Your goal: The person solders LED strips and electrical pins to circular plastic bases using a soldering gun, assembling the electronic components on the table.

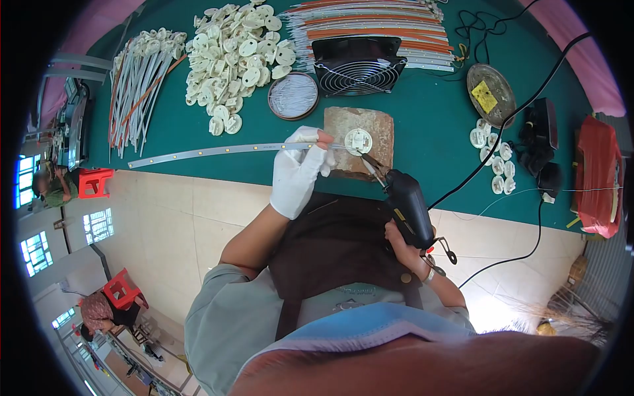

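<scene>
By the brick (383, 129), the strip (228, 150), seemingly pinched by closed left fingers (323, 136), may be bumped if the tool (411, 206) in curled right fingers (395, 239) slips.

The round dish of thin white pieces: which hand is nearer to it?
Left: the gloved left hand holds a light strip just below the dish. The right hand, gripping a black tool, is farther off, toward the view's lower right.

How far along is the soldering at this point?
Likely partway. The bundled strips, white fittings at their far ends, look done. The left hand holds an LED strip at a round fitting; the right hand aims a soldering gun there. Piled loose fittings and stacked strips seem left.
</scene>
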Demonstrator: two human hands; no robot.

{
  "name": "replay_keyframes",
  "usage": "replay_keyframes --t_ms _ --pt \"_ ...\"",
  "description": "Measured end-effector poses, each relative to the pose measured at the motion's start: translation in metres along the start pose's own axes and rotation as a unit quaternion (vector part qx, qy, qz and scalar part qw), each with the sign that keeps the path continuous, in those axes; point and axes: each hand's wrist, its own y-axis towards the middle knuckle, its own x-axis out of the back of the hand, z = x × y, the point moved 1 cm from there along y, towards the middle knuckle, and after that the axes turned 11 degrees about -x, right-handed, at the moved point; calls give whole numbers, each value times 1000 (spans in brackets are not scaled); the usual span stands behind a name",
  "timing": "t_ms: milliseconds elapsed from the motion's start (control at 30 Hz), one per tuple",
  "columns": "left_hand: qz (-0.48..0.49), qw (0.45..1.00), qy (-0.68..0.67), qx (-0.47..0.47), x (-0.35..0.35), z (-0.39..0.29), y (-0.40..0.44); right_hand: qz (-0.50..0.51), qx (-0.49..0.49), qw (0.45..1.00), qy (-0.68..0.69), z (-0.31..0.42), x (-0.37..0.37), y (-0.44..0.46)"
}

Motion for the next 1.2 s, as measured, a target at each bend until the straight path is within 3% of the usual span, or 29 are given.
replay_keyframes --t_ms 733,967,1067,1200 --pt "-5 1000 7 -11 -1 2 0 10 -21 999 44 -23 -4 -1" --pt "-8 999 21 -36 0 4 0 52 -25 986 154 4 2 -3" --pt "12 998 41 -53 -7 -3 0 44 -38 979 198 10 1 -4" --pt "69 973 195 -104 -11 -7 3 61 -51 977 197 9 3 -3"
